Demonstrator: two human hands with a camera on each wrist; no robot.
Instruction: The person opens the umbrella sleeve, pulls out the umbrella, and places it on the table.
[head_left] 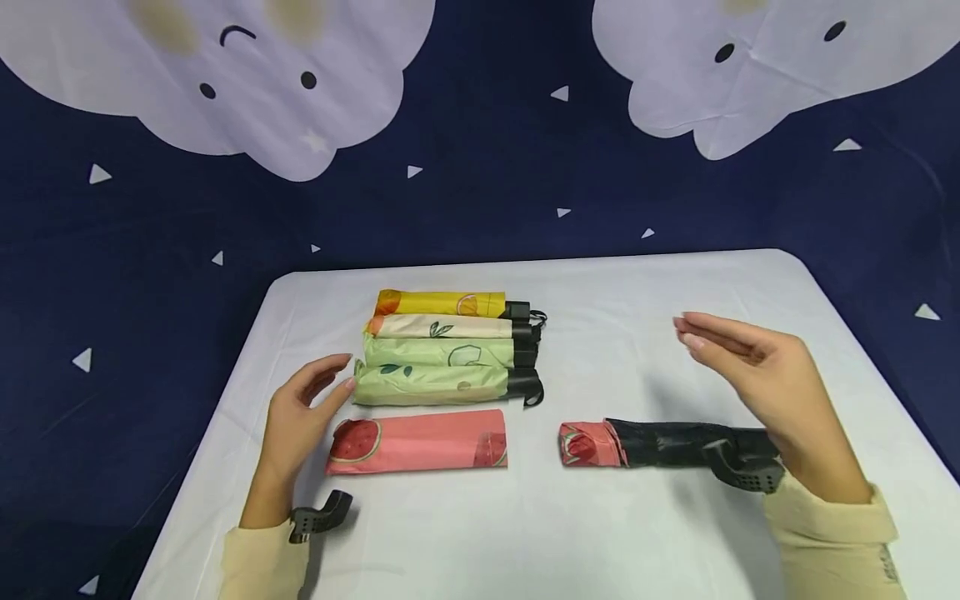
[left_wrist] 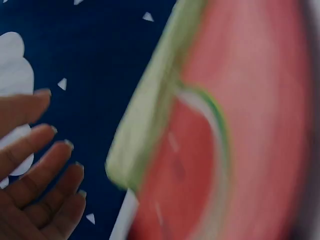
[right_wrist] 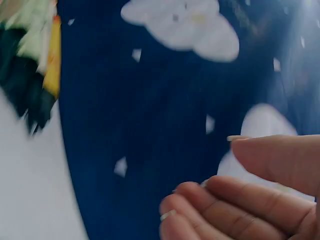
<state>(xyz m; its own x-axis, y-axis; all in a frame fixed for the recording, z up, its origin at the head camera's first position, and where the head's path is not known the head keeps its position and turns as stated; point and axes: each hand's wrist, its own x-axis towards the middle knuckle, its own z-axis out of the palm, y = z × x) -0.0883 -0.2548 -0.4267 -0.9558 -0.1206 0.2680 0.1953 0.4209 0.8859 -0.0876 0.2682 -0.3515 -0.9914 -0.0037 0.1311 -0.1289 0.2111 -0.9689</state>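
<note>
Beside the left end of the nearer light green folded umbrella (head_left: 431, 385) is my left hand (head_left: 300, 410), its thumb and fingers apart and the fingertips right at the fabric. A flat pink watermelon-print umbrella sleeve (head_left: 435, 443) lies just in front of that umbrella; in the left wrist view the pink sleeve (left_wrist: 260, 125) looms large and blurred. My right hand (head_left: 772, 383) hovers over the right side of the table with loosely extended fingers and nothing in them. Below it lies a folded black umbrella (head_left: 667, 444) with a pink watermelon-print end, partly hidden by the wrist camera.
Behind the nearer green umbrella, a second light green umbrella (head_left: 420, 352), a cream one (head_left: 450, 326) and a yellow one (head_left: 427, 303) lie side by side, black handles to the right. They rest on a white table (head_left: 615, 333). A dark blue cloud-print cloth (head_left: 495, 142) hangs behind.
</note>
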